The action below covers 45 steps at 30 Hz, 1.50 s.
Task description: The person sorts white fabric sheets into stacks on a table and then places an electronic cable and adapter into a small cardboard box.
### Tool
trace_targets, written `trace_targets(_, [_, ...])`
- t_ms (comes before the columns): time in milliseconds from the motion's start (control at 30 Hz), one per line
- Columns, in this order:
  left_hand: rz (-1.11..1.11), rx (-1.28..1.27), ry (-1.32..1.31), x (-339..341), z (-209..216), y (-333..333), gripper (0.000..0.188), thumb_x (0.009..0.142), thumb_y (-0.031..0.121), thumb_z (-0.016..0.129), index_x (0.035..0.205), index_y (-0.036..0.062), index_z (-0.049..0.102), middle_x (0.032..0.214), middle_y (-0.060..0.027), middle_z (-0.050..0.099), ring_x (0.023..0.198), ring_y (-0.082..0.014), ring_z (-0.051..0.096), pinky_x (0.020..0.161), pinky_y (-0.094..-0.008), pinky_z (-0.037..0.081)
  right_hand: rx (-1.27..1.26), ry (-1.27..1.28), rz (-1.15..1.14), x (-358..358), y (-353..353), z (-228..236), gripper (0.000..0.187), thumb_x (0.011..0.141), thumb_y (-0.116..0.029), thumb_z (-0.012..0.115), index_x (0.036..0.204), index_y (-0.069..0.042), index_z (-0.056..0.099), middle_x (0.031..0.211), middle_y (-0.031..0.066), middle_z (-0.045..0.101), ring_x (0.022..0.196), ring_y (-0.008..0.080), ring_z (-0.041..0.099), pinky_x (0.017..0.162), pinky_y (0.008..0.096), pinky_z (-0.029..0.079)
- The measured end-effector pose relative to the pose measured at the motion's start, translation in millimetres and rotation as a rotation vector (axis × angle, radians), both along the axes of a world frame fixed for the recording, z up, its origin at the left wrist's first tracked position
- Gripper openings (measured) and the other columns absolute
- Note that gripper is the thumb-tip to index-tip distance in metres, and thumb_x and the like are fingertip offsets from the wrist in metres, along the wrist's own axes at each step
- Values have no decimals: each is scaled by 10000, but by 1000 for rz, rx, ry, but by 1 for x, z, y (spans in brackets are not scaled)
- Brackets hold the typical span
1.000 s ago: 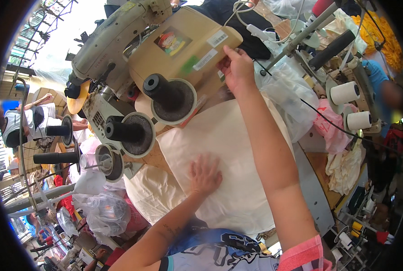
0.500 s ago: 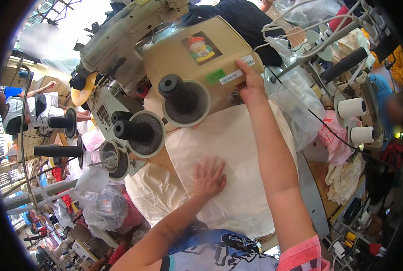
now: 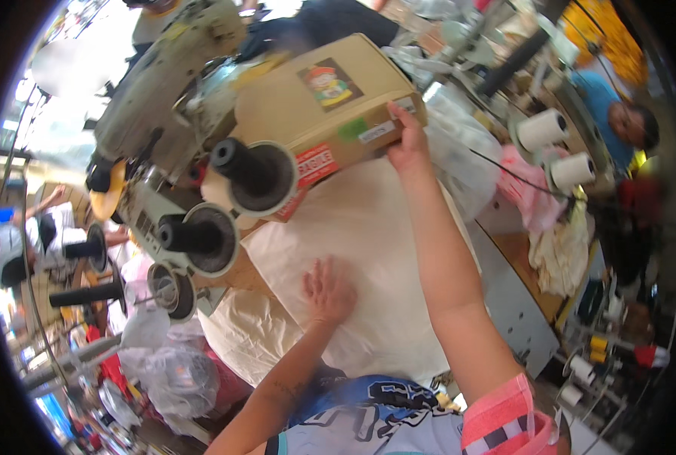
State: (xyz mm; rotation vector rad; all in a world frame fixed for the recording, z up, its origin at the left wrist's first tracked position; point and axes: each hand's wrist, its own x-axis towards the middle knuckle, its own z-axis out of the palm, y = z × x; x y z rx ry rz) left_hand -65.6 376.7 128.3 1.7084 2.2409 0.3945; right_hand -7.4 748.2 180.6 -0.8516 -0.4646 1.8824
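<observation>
My right hand [image 3: 408,140] grips the near right corner of a flat brown cardboard box [image 3: 277,102], with the thumb along its edge. A cartoon picture, a green sticker, a white label and a red label show on the box. Cream cloth [image 3: 368,235] is spread in front of my body, below the box. On it rests my left hand [image 3: 329,290], open, palm down, its fingers a little blurred by motion. Black thread cones [image 3: 256,178] on round discs stand left of the cloth, one overlapping the box's lower left.
A sewing machine [image 3: 167,83] fills the upper left. White thread spools [image 3: 542,130] stand at the right, near a pink plastic bag [image 3: 531,189]. Clear plastic bags [image 3: 175,375] lie lower left. One person [image 3: 50,235] is at far left, another [image 3: 618,121] at far right.
The view has shifted, moving most things left. The box's front side with its red label now shows, and the box appears raised and tilted. My left hand has stayed on the cloth.
</observation>
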Motion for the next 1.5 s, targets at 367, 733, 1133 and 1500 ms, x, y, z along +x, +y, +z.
trace_targets(367, [13, 82, 69, 4, 1, 6, 582, 857, 335, 600, 1420, 246, 486, 1535, -82, 362, 1431, -315, 276, 1141, -534, 168, 44, 19, -94, 111, -76, 31, 436, 821, -222, 757, 1198, -87, 584, 1129, 36, 640, 1098, 199, 577, 973, 380, 454])
trace_targets(733, [637, 540, -1449, -77, 31, 61, 401, 1040, 385, 408, 1250, 43, 420, 1211, -125, 550, 1005, -197, 587, 813, -327, 475, -43, -46, -47, 169, -116, 5, 435, 806, -144, 742, 1203, -78, 578, 1109, 56, 643, 1028, 205, 622, 886, 372, 518])
trace_targets(1133, [663, 134, -1250, -55, 90, -10, 747, 872, 225, 737, 1450, 6, 316, 1369, -172, 464, 1238, -229, 476, 1009, -339, 417, -105, -462, 488, 185, -166, 42, 570, 799, -345, 787, 1256, -92, 560, 1134, 61, 645, 1029, 211, 635, 837, 388, 549])
trace_targets(1500, [694, 75, -1627, -123, 92, -40, 528, 1021, 275, 512, 1464, 32, 361, 1327, -112, 558, 1155, -191, 587, 936, -340, 508, 24, -471, 469, 152, -203, 157, 410, 941, -434, 625, 867, -31, 628, 744, 48, 623, 563, 121, 577, 529, 267, 478])
